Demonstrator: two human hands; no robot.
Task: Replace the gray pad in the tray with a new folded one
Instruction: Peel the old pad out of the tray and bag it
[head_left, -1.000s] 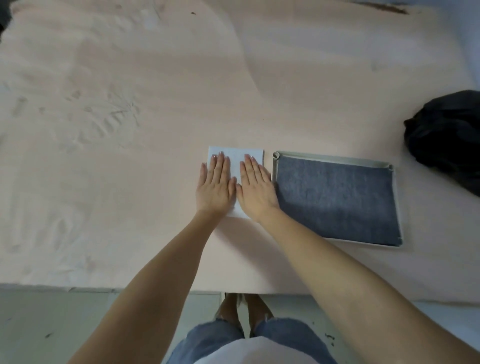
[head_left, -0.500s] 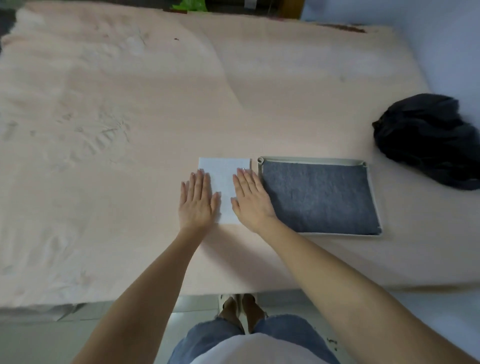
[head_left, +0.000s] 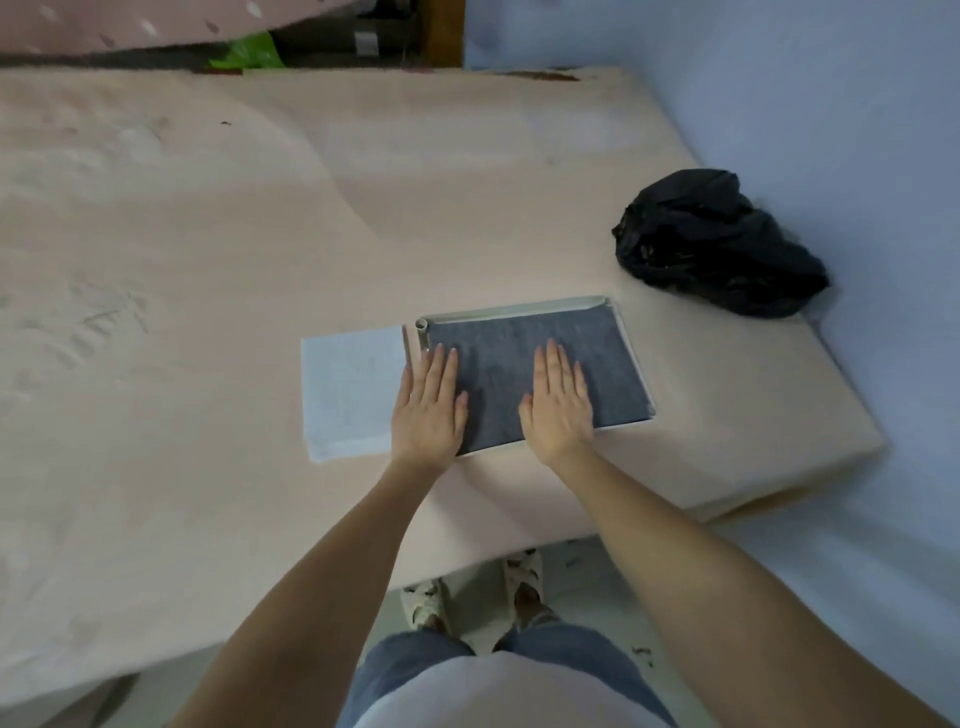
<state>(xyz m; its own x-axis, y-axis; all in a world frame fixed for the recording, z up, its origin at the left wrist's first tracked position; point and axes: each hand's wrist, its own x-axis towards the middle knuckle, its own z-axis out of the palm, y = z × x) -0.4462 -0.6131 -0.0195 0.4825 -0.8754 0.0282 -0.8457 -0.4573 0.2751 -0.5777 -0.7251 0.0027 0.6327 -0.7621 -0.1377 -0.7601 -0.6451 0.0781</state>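
Note:
A shallow pale tray (head_left: 519, 310) lies on the pink mattress, and a gray pad (head_left: 597, 358) fills it. My left hand (head_left: 430, 405) lies flat over the tray's left edge, fingers spread on the pad. My right hand (head_left: 558, 402) rests flat on the pad's near middle. Neither hand grips anything. A white folded pad (head_left: 350, 387) lies on the mattress just left of the tray, untouched.
A crumpled black bag (head_left: 717, 244) sits at the mattress's right side, beyond the tray. The pink mattress (head_left: 208, 260) stretches far to the left and back. Its near edge and right corner border a bluish floor (head_left: 831, 130). My feet (head_left: 524, 577) stand below the edge.
Both hands left the white folded pad and moved right onto the gray pad in the tray. The camera view shifted, showing more of the floor and the mattress's right corner.

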